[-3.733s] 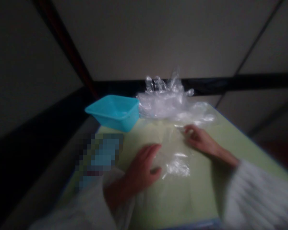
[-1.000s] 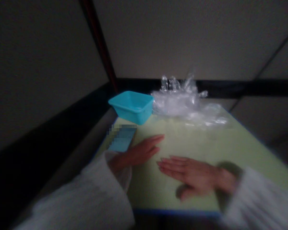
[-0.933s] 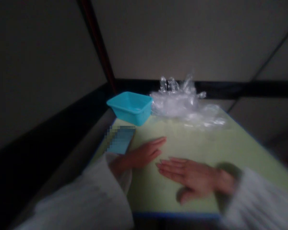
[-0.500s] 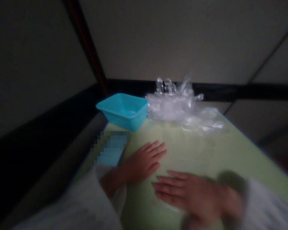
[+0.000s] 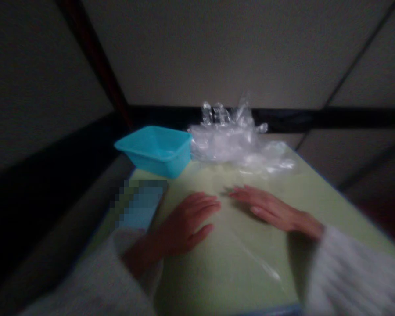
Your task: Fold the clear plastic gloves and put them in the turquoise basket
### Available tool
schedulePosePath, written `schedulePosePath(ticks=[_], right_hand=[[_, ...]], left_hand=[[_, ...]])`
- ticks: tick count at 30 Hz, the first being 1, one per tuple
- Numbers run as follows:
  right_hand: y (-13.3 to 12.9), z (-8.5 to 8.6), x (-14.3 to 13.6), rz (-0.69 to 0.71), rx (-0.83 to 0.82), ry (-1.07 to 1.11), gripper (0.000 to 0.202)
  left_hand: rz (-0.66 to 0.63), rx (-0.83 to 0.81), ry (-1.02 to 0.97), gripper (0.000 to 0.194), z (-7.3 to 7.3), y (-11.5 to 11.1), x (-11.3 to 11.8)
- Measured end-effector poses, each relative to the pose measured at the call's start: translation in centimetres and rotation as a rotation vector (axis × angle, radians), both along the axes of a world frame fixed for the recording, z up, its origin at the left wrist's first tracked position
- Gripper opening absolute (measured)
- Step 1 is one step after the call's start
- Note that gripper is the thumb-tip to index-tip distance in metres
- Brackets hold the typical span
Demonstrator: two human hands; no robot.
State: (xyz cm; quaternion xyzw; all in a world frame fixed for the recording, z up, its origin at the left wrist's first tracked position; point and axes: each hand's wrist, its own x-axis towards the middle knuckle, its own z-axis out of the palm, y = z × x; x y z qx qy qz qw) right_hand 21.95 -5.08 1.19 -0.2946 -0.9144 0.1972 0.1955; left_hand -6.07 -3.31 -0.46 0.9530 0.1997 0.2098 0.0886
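My left hand (image 5: 195, 221) is at the middle of the pale green tabletop (image 5: 217, 281), palm down, with its fingers stretched out. To its right, a little farther up the table, my right hand (image 5: 268, 206) is held palm down, its fingers extended and a shadow beneath it. Neither hand holds anything. Between them and the near edge, a shiny crease of what looks like a thin clear plastic film (image 5: 261, 263) shows on the surface. Its outline is too faint to make out in this dim, blurred view.
At the back left stands a turquoise plastic basin (image 5: 164, 164). Crumpled clear plastic (image 5: 227, 142) is heaped beside it at the far end. A blurred-out flat rectangular object (image 5: 140, 204) lies by my left forearm. Walls close off the left and back.
My right hand has moved away from me, from near the front edge to the middle of the table. My left hand's fingers have drawn closer together. The view has shifted slightly right.
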Motion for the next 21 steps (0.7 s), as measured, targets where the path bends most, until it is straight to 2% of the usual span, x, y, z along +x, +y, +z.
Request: schedulePosePath(ticks=[2,5,8,16,21], right_hand=[[0.8,-0.5,0.5,-0.048,-0.007,-0.077,0.046],[1.2,-1.0,0.5,-0.047,0.008,-0.169,0.048],[1.3,-1.0,0.7,-0.061,0.057,-0.206,0.048],[1.8,-0.4,2.2,-0.116,0.210,-0.269,0.039],[1.7,0.1,2.4,-0.147,0.215,-0.232,0.037]], left_hand=[[-0.081,-0.024,-0.019,0.038,0.6,-0.9,0.4],[-0.230,-0.066,0.061,0.041,1.2,-2.4,1.3],[-0.288,-0.076,0.111,0.042,1.4,-3.2,1.8],[-0.215,-0.007,-0.078,0.027,0.4,-1.9,1.4],[-0.071,0.084,-0.127,0.031,-0.1,-1.4,1.2]])
